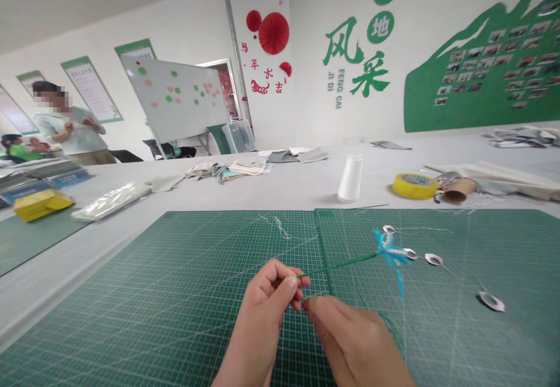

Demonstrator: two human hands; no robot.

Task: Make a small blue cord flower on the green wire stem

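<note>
My left hand (273,296) pinches a thin green stem (339,264) between thumb and forefinger, its other fingers curled. The stem points right and slightly up, and at its far end sits a flower of blue yarn and white beads (389,250), one blue tail hanging down. Just below and right of it, my right hand (345,331) is closed in a pinch on a fine green thread; its fingertips are mostly hidden. A loose length of that green thread (394,326) loops past the right hand's far side. Both hands are above the green cutting mat (175,294).
Oval rings on thin wires (434,260) lie at the mat's right, with white thread scraps (282,228) further back. Behind stand a white thread cone (350,178), yellow tape roll (415,185) and cardboard tube (458,190). At left are a yellow box (42,204) and a standing person (81,127).
</note>
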